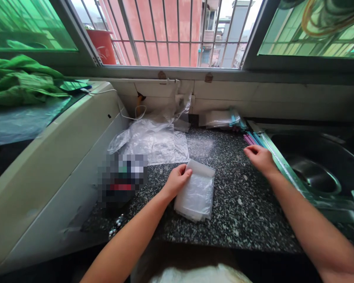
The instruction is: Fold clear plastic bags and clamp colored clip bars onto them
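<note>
Forearms stretch over the table (238, 214). Left hand (177, 181) pinches the top edge of the bag stack (196, 196) lying mid-table; right hand (261, 158), fingers curled, touches coloured strips (249, 138) beside the sink (312, 175), grip unclear. Held by one edge, the slick bags could fan apart.

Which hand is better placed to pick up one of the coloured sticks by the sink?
Right. The right hand lies beside the coloured sticks, fingertips close to them; the left hand is pinching the folded plastic bags, farther away.
</note>
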Action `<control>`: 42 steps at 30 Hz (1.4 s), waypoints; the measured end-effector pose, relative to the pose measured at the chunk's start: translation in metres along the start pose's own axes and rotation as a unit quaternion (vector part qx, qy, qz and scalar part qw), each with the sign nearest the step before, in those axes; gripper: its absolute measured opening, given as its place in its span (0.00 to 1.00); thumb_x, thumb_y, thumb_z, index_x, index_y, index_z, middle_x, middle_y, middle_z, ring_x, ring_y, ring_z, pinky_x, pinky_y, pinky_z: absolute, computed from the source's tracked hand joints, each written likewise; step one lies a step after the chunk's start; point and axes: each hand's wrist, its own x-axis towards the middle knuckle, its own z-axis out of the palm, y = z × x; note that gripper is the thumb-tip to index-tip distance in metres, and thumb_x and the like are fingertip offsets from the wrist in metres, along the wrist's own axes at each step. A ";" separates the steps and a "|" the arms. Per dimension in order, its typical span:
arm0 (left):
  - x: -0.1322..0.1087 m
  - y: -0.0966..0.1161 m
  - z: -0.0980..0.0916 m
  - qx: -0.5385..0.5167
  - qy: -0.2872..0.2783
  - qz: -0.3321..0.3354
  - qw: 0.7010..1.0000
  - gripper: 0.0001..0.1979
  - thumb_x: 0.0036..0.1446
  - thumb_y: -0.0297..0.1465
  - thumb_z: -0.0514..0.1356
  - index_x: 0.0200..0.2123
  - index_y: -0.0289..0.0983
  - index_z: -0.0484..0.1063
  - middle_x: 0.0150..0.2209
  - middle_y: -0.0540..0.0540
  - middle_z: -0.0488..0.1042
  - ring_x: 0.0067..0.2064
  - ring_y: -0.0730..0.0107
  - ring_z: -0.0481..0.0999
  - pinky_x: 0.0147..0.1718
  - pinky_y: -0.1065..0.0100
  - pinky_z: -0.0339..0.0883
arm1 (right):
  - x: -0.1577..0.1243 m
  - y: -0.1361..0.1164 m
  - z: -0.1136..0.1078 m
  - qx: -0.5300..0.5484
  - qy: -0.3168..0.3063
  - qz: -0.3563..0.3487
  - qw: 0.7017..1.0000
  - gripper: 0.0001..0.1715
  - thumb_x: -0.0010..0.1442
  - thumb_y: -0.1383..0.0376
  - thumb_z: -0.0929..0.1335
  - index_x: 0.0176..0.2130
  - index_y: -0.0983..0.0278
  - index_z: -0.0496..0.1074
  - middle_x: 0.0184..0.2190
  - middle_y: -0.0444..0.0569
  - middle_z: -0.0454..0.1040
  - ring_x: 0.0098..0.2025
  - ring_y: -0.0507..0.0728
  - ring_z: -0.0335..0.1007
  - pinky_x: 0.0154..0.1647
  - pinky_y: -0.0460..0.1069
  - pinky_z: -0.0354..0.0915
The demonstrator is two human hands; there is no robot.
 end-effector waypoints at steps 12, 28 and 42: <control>0.002 0.003 -0.001 -0.056 0.019 -0.031 0.998 0.13 0.41 0.37 0.59 0.28 0.34 0.69 0.26 0.51 0.69 0.28 0.72 0.65 0.29 0.72 0.57 | 0.038 0.075 -0.023 -0.214 0.066 0.103 0.969 0.11 0.46 0.61 0.68 0.21 0.66 0.69 0.19 0.53 0.64 0.27 0.60 0.66 0.25 0.52 0.53; -0.004 0.013 -0.004 -0.122 0.001 -0.054 0.991 0.12 0.38 0.35 0.61 0.27 0.34 0.69 0.24 0.52 0.68 0.26 0.75 0.63 0.27 0.73 0.54 | -0.085 -0.064 0.024 0.030 0.022 -0.384 0.922 0.03 0.57 0.65 0.64 0.33 0.63 0.68 0.29 0.49 0.71 0.33 0.54 0.69 0.35 0.49 0.66; -0.001 0.006 -0.008 -0.178 -0.016 -0.076 0.981 0.24 0.42 0.52 0.58 0.22 0.34 0.68 0.19 0.50 0.67 0.26 0.70 0.66 0.27 0.70 0.57 | -0.094 -0.059 0.035 -0.009 -0.009 -0.434 0.901 0.05 0.59 0.66 0.63 0.34 0.63 0.68 0.30 0.50 0.71 0.34 0.55 0.68 0.35 0.49 0.67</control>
